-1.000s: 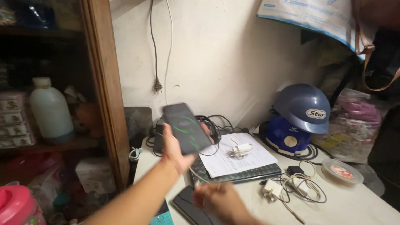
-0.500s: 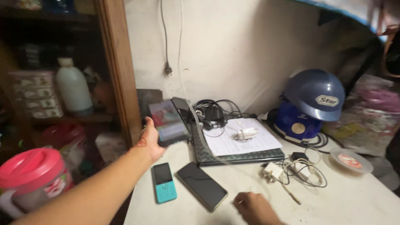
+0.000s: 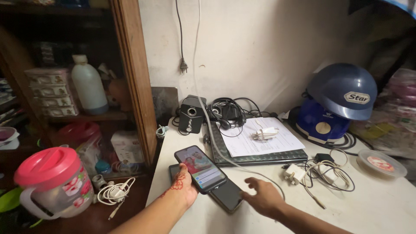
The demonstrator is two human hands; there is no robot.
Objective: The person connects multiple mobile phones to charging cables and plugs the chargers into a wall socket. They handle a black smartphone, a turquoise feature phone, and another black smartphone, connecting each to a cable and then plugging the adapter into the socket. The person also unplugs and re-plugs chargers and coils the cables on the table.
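We stand at a white table [image 3: 346,212] pushed against a pale wall, with a wooden shelf unit [image 3: 134,78] to its left. Our left hand [image 3: 184,190] grips a smartphone [image 3: 200,168] by its lower edge, screen lit and facing up, held low just over the table near its front-left corner. Under it, touching the table, lies a second dark phone [image 3: 227,196], partly covered by the first. Our right hand [image 3: 264,199] hovers just beside that dark phone, palm down, fingers loosely spread and holding nothing. A white cable [image 3: 229,151] runs from the wall down across the table towards our hands; we cannot tell where it ends. Behind the phones a closed laptop [image 3: 260,157] carries a sheet of paper [image 3: 260,141] with a small coiled white cord on it. A small black speaker [image 3: 190,115] and tangled headphones sit by the wall. Further right are a white charger [image 3: 295,173] with loose wires, a blue helmet [image 3: 344,91] and a shallow plastic lid [image 3: 381,162]. On the shelves we see a white bottle [image 3: 89,86] and a pink-lidded jug [image 3: 54,182].
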